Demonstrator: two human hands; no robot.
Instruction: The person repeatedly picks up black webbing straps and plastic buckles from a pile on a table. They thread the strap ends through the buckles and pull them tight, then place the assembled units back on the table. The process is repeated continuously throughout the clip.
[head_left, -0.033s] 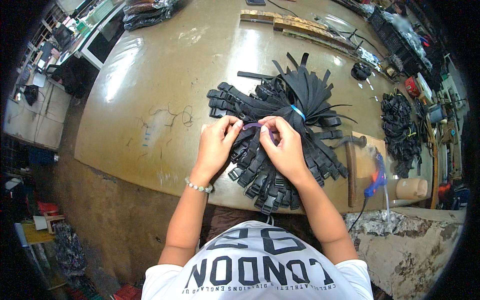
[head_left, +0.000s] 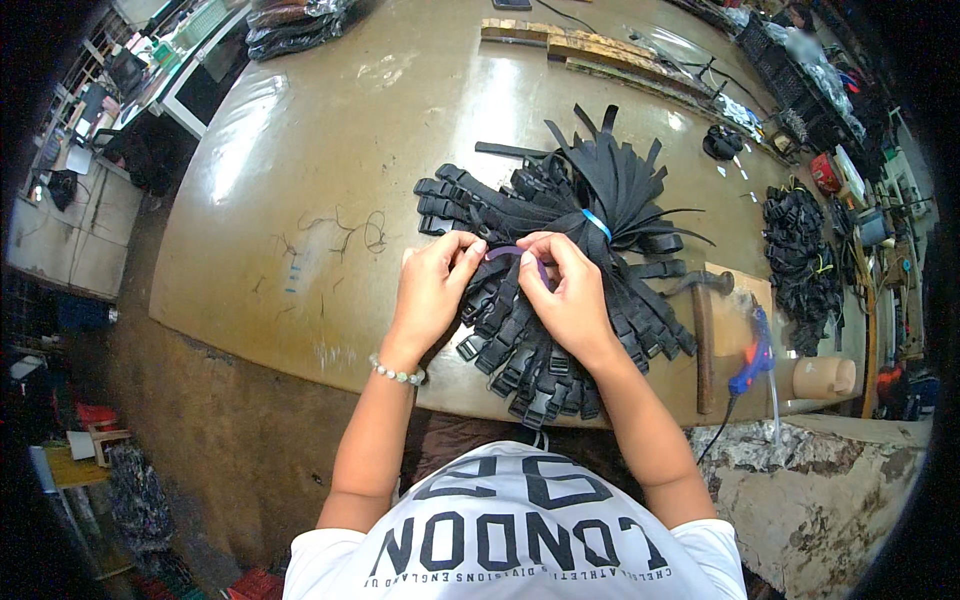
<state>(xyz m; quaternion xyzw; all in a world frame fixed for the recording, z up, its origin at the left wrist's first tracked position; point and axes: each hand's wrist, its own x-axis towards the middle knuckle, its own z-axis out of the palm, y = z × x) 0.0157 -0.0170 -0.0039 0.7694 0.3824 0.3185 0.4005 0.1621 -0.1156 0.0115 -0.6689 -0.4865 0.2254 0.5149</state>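
A big bundle of black straps with plastic buckles (head_left: 560, 250) lies fanned out on the worn tan table (head_left: 300, 180), tied at its waist by a blue band (head_left: 597, 224). My left hand (head_left: 430, 290) and my right hand (head_left: 572, 295) are over the near half of the bundle. Between their fingertips they pinch and stretch a thin purple rubber band (head_left: 510, 252). The buckle ends spread out below my hands toward the table's near edge. A bead bracelet (head_left: 397, 373) circles my left wrist.
To the right of the bundle lie a hammer (head_left: 705, 340) and a blue hand tool with a cord (head_left: 752, 358). A second pile of black straps (head_left: 800, 250) sits farther right. Wooden slats (head_left: 600, 45) and a black crate (head_left: 790, 70) stand at the back.
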